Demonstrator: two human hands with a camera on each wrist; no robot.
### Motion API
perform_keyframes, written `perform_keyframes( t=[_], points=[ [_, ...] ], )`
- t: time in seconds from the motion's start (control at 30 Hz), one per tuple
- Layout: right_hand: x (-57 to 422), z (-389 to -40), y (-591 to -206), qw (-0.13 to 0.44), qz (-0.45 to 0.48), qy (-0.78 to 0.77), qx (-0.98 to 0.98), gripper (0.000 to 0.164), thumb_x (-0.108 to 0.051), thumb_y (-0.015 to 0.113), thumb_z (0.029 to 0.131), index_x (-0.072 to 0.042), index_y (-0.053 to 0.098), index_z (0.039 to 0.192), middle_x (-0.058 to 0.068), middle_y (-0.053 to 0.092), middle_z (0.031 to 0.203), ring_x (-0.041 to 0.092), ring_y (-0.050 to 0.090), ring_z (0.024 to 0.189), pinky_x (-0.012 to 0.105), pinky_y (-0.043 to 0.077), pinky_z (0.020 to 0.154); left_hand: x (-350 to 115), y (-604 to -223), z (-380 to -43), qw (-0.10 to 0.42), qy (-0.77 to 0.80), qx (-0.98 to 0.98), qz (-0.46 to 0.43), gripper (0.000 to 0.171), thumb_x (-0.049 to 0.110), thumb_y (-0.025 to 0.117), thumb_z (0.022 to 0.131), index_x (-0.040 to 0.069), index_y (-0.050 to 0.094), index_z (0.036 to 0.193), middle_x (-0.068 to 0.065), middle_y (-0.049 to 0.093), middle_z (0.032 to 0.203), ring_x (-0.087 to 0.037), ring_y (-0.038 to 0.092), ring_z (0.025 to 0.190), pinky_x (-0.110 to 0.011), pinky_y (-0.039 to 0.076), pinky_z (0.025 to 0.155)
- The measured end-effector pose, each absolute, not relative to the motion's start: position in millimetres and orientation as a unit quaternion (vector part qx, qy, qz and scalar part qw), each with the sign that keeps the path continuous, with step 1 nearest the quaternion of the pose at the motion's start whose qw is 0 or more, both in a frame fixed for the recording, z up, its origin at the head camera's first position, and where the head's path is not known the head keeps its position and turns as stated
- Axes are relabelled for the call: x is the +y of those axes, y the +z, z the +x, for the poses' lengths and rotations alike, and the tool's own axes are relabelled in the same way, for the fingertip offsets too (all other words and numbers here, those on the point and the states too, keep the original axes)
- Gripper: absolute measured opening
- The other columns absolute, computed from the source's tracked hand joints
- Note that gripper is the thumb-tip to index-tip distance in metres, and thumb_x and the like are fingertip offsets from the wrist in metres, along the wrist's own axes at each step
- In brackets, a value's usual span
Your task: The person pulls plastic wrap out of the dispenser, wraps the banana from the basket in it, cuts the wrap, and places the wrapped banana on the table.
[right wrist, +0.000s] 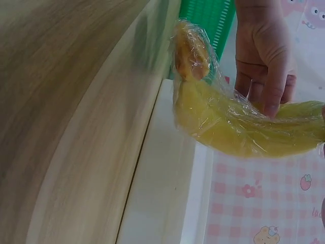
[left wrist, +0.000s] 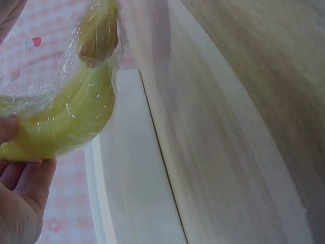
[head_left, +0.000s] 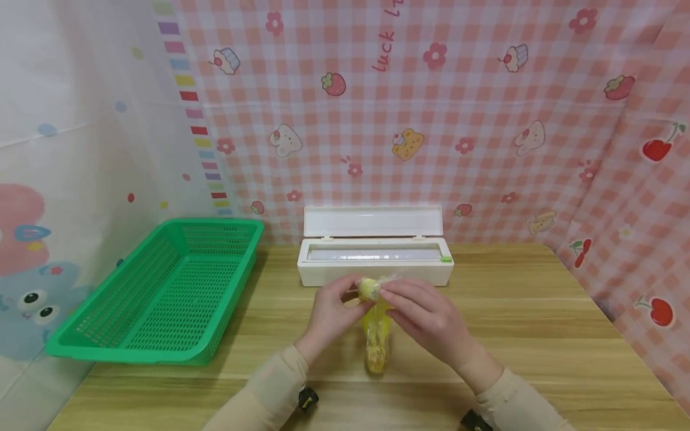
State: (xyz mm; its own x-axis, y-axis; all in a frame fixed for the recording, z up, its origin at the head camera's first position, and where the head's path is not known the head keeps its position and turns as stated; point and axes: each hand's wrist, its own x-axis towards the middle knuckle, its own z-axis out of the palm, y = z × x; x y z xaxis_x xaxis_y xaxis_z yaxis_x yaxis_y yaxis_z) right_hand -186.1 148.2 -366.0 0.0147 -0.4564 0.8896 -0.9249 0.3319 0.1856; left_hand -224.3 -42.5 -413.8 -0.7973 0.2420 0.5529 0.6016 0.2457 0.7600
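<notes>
A small bunch of bananas (head_left: 376, 335), wrapped in clear cling film (right wrist: 238, 109), is held up over the table with its brown end toward the person. My left hand (head_left: 335, 308) grips the far part of the bunch from the left, thumb on one side and fingers on the other, as the left wrist view also shows. At the far tip, my right hand (head_left: 431, 314) pinches the gathered film between thumb and fingers. A loose wisp of film sticks up beside those fingertips. In the right wrist view, only a sliver of the right hand shows at the edge.
Behind the hands stands a white cling film dispenser (head_left: 377, 274), its lid (head_left: 373, 221) raised and a small green piece (head_left: 446, 259) at its right. A green plastic basket (head_left: 126, 358) is at the left. Patterned cloth hangs behind the wooden table (head_left: 539, 335).
</notes>
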Motion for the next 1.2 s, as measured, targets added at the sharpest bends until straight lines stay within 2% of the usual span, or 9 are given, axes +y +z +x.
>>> perform_keyframes(
  t=[0.33, 0.63, 1.2],
  points=[
    [150.0, -190.4, -369.3, 0.469, 0.503, 0.274, -0.672, 0.023, -0.012, 0.059, 0.09, 0.005, 0.066, 0.104, 0.015, 0.063, 0.103, 0.03, 0.059, 0.092, 0.032, 0.048, 0.087, -42.9, -412.3, -226.1, 0.215, -0.53, -0.759, -0.31, 0.032, -0.003, 0.076, 0.071, 0.004, 0.066, 0.101, -0.006, 0.067, 0.102, -0.018, 0.064, 0.094, -0.023, 0.05, 0.081],
    [152.4, -193.4, -372.2, 0.461, 0.497, 0.278, -0.681, 0.022, -0.012, 0.059, 0.09, 0.003, 0.067, 0.104, 0.014, 0.063, 0.102, 0.029, 0.059, 0.092, 0.032, 0.047, 0.087, -45.4, -412.2, -227.3, 0.266, -0.471, -0.773, -0.332, 0.035, 0.002, 0.077, 0.07, 0.006, 0.066, 0.103, -0.005, 0.067, 0.102, -0.015, 0.063, 0.092, -0.023, 0.05, 0.082],
    [152.5, -195.7, -372.9, 0.43, 0.501, 0.257, -0.706, 0.022, -0.011, 0.062, 0.088, 0.001, 0.065, 0.107, 0.011, 0.063, 0.106, 0.027, 0.059, 0.097, 0.032, 0.047, 0.089, -47.4, -410.9, -225.5, 0.308, -0.436, -0.768, -0.355, 0.035, 0.001, 0.078, 0.068, 0.006, 0.066, 0.1, -0.005, 0.068, 0.101, -0.016, 0.063, 0.091, -0.022, 0.05, 0.081]
  ],
)
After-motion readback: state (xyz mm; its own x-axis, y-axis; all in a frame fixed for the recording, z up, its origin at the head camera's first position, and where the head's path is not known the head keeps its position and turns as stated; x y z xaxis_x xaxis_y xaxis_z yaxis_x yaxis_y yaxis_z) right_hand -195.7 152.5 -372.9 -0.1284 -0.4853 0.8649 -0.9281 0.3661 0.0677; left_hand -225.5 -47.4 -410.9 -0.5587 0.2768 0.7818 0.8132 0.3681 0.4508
